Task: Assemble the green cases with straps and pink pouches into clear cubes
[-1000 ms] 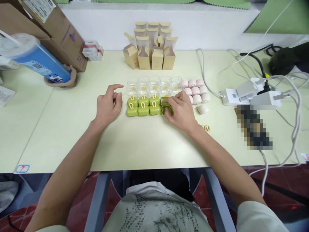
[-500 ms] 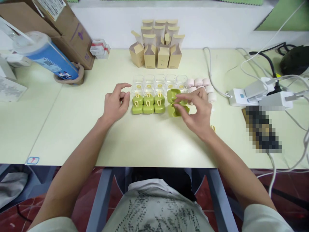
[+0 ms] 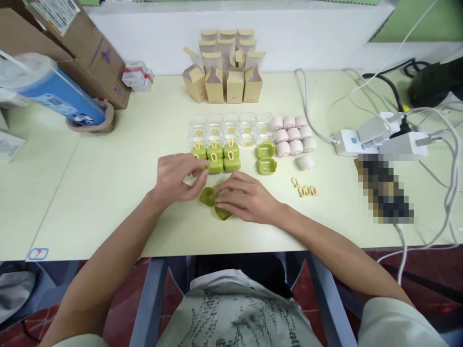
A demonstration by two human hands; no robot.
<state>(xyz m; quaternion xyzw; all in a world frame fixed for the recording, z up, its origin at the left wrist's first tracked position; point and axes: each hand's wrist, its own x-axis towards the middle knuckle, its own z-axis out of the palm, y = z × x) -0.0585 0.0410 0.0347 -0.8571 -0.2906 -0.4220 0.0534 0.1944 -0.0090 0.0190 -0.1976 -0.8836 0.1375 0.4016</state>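
In the head view, a small green hinged case (image 3: 209, 197) lies opened on the table near the front, its two halves spread. My right hand (image 3: 251, 198) has its fingers closed on this case and partly covers it. Just to the left, my left hand (image 3: 179, 177) hovers with thumb and fingers apart, holding nothing visible. It hides part of the closed green cases (image 3: 232, 164) with yellow loops, which stand in two rows. Another opened green case (image 3: 266, 166) rests to their right. Several loose yellow loops (image 3: 307, 191) lie farther right.
Clear plastic pieces (image 3: 231, 126) with yellow marks line up behind the green cases. Pale pink and white rounded pieces (image 3: 292, 135) sit beside them. Opened cardboard boxes (image 3: 235, 86) stand at the back. A blue cup (image 3: 68, 96) is left; a power strip (image 3: 350, 143) with cables is right.
My right hand has brought one opened green case from the right group toward the front middle. My left hand has moved right and down, close to it. The view has shifted slightly.
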